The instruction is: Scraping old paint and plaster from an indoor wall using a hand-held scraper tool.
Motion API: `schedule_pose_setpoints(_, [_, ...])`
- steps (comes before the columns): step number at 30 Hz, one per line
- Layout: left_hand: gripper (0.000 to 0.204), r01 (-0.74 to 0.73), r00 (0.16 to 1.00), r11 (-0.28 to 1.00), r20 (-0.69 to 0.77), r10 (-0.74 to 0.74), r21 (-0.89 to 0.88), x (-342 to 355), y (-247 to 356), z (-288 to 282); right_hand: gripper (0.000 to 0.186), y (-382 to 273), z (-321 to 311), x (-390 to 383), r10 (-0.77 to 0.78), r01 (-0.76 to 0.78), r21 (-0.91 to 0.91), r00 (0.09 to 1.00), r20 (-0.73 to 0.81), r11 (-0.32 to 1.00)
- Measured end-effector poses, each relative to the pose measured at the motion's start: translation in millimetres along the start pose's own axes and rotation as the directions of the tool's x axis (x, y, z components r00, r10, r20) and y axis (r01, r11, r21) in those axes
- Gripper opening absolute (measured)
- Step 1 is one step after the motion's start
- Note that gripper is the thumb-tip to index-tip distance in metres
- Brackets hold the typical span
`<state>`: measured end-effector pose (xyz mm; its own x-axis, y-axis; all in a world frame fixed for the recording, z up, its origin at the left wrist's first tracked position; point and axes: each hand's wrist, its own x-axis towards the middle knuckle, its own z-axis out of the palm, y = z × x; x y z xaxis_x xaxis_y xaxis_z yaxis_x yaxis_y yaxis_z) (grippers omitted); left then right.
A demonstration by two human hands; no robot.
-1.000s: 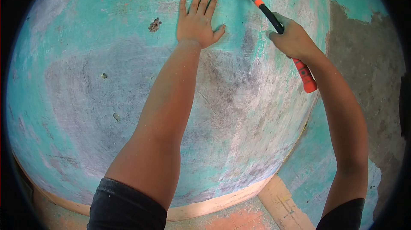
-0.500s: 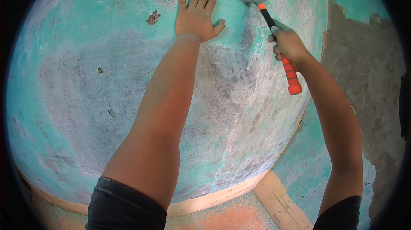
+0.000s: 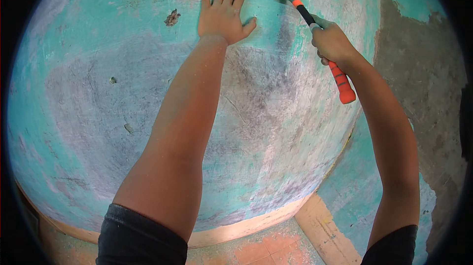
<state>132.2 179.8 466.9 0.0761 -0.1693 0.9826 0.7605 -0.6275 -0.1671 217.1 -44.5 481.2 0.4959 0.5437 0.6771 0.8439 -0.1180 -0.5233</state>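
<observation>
Flat against the upper part of the wall (image 3: 148, 97) lies my left hand (image 3: 224, 14), its fingers spread and nothing in it. To its right, my right hand (image 3: 332, 43) is wrapped round the handle of a long-handled scraper (image 3: 342, 81) with a red-orange grip, a black shaft and a grey metal head. The scraper's head is at the wall, a little right of my left thumb; whether its edge touches the surface I cannot tell. The wall carries turquoise paint above and a worn grey-purple patch below, where paint is gone.
A chipped hole (image 3: 172, 17) and smaller pits mark the wall left of my arm. On the right, past a corner, stands a second wall (image 3: 419, 63) of bare grey and turquoise. Below run a pale skirting (image 3: 236, 228) and an orange tiled floor (image 3: 268, 249) strewn with flakes.
The scraper's head has shifted slightly up and left, and its handle has tilted so the grip end swings right. My left hand stays flat on the wall.
</observation>
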Motion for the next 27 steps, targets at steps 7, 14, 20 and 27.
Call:
schedule_pose_setpoints(7, [0.067, -0.006, 1.0, 1.0, 0.008, 0.006, -0.01, 0.3, -0.9, -3.2, 0.044, -2.3, -8.2, 4.8, 0.021, -0.02, -0.038, 0.999, 0.033, 0.999])
schedule_pose_setpoints(14, [0.068, 0.0, 1.0, 1.0, 0.016, 0.0, -0.018, 1.6, -2.2, -6.9, 0.041, -11.8, -11.7, 12.7, 0.044, -0.043, -0.006, 0.999, 0.013, 0.999])
schedule_pose_setpoints(20, [0.067, 0.001, 0.999, 0.999, 0.04, 0.001, -0.041, 1.0, 1.2, -2.7, 0.041, -3.6, -12.9, 7.6, 0.028, -0.028, -0.002, 0.999, 0.034, 1.0])
schedule_pose_setpoints(27, [0.068, 0.003, 0.999, 1.0, 0.036, -0.002, -0.028, 0.8, -0.3, -2.9, 0.044, -10.2, -18.5, 7.9, 0.044, -0.038, -0.068, 0.995, 0.089, 0.997])
